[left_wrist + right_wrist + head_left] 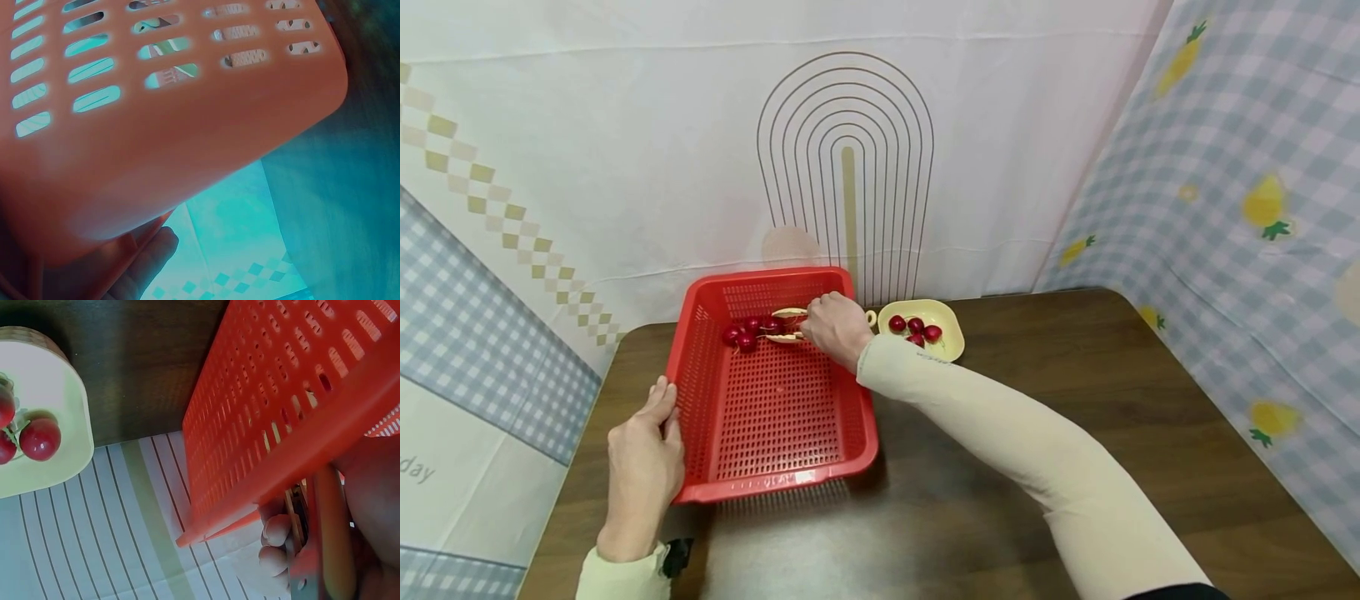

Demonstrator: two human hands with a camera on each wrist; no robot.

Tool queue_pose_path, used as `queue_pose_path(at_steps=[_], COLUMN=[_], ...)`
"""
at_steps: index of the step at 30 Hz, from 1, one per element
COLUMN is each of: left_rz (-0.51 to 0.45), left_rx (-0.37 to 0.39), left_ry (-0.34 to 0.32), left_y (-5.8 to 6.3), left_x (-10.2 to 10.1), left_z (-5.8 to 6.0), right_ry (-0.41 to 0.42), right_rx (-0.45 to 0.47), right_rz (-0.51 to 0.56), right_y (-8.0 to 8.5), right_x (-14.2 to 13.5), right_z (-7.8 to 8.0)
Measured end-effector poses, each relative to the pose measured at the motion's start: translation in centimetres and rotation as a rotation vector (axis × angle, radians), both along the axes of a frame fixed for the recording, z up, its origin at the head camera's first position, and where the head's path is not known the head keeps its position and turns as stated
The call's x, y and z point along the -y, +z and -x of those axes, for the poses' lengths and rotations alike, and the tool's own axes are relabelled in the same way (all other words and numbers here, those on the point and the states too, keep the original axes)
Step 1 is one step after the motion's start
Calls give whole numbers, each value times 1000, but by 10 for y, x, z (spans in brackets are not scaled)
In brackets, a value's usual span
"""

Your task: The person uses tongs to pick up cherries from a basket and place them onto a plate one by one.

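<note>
Radishes, small, round and red (747,332), are being moved from the red plastic slotted basket (775,400) with beige tongs (786,326), gripped by the right hand (837,327). Four radishes (914,327) are already lying in the pale yellow dish (951,337) beside the basket, and about five are waiting inside. The left hand (643,458) is resting on the basket's rim, fingers straight.

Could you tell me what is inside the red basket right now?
In the basket: several red cherries at the far end, and pale tongs gripped by the right hand. That hand hides the tongs' handles.

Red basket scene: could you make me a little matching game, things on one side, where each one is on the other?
Things:
1. left hand
2. right hand
3. yellow dish
4. red basket

Places:
A. right of the basket, holding red fruits
B. inside the basket's far end, gripping tongs
C. on the basket's left rim
D. on the dark wooden table

Pairs: 1-C, 2-B, 3-A, 4-D
</note>
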State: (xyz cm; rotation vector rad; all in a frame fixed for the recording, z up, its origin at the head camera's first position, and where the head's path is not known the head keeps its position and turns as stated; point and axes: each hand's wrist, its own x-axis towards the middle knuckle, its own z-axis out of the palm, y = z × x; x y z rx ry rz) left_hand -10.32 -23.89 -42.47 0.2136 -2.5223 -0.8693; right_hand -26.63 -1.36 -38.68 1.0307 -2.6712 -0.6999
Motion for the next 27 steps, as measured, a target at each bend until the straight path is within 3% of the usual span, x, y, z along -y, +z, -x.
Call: queue_pose_path(at_steps=[27], left_rz=[-5], left_rx=[17], left_ry=[-4], left_y=[1], left_x=[2], left_z=[0], right_ry=[4], right_rx=[7], right_rz=[37], right_y=[3], right_x=[-4], right_z=[-2])
